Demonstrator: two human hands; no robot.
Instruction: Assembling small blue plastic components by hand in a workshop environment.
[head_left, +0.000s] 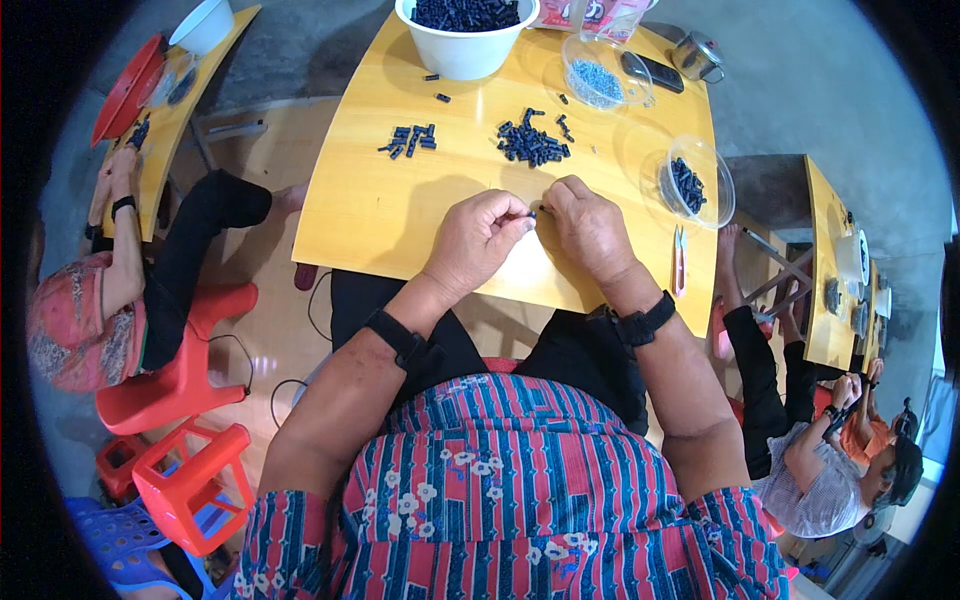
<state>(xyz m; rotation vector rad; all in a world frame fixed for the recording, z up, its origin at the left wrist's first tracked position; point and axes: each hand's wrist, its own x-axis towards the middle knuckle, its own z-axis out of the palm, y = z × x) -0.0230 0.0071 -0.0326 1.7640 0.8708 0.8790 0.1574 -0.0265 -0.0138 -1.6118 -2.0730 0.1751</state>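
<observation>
Over the near part of the yellow table (pixel 370 220), my left hand (pixel 475 243) pinches a small black plastic piece (pixel 532 214) between thumb and forefinger. Close beside it, my right hand (pixel 592 232) is closed in a pinch; a tiny dark thing shows at its fingertips, too small to name. Just beyond my hands lies a pile of short black plastic pieces (pixel 530 145). A smaller group of black pieces (pixel 410 139) is spread to its left. Right of my right hand, a round clear tub (pixel 722 190) holds more black pieces.
Snips (pixel 680 265) with reddish handles lie near the right edge. At the back stand a white bowl (pixel 462 52) full of black pieces, a clear tub (pixel 640 92) of small grey-blue parts, a phone (pixel 655 73) and a metal cup (pixel 697 56). People work at tables on both sides.
</observation>
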